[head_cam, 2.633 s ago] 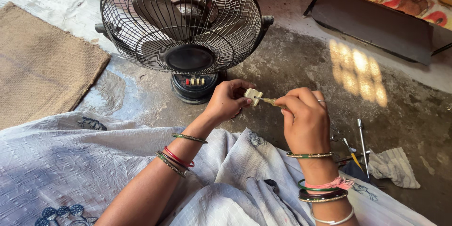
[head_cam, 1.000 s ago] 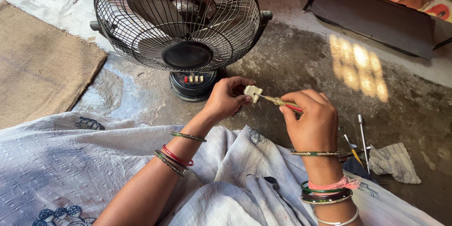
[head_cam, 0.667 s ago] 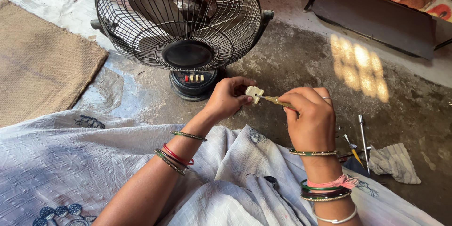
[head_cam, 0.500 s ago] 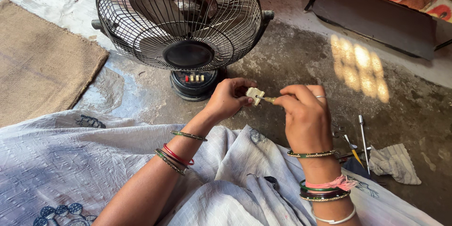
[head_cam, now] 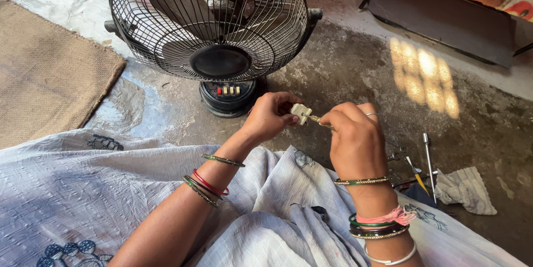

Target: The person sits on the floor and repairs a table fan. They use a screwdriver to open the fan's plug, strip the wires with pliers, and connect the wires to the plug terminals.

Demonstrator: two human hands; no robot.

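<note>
Before one fan (head_cam: pixel 211 39): left hand (head_cam: pixel 266 120) fingers pinch one plug (head_cam: pixel 300 113); right hand (head_cam: pixel 355 142) fingers grip one screwdriver (head_cam: pixel 322 121).

small cream plug (head_cam: pixel 300 113), perhaps tilted, above floor

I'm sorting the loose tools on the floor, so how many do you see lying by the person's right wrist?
3, possibly more. A long metal rod tool beside the grey rag, a yellow-handled tool left of it, and a small metal piece nearer the right hand, which may hide others.
</note>
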